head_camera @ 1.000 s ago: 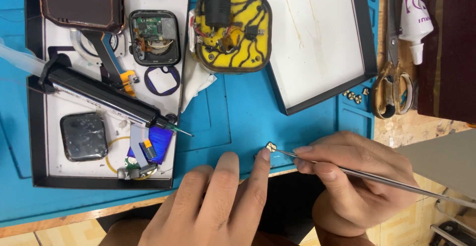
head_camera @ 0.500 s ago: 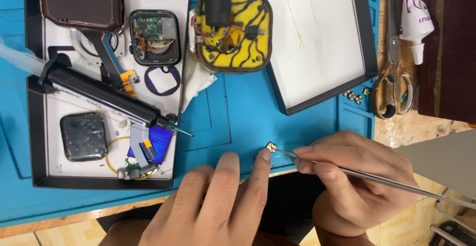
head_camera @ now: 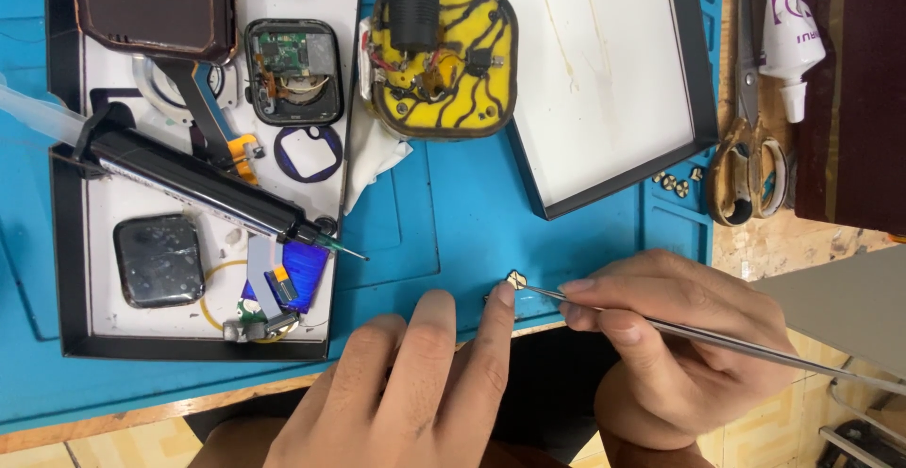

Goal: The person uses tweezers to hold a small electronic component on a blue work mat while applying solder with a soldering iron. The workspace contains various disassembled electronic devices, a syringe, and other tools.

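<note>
The left hand [head_camera: 415, 383] lies flat, palm down, fingers stretched forward and close together, while the right hand [head_camera: 679, 345] beside it curls inward, thumb and forefinger pinched tight in a pen-like grip.

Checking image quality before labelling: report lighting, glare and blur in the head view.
Head view: even, soft light with faint shadows under the hands; mild glare on the white tray and dark screen; the tiny part at the tweezers tip is sharp; left hand and right hand are crisp, without motion blur.
</note>
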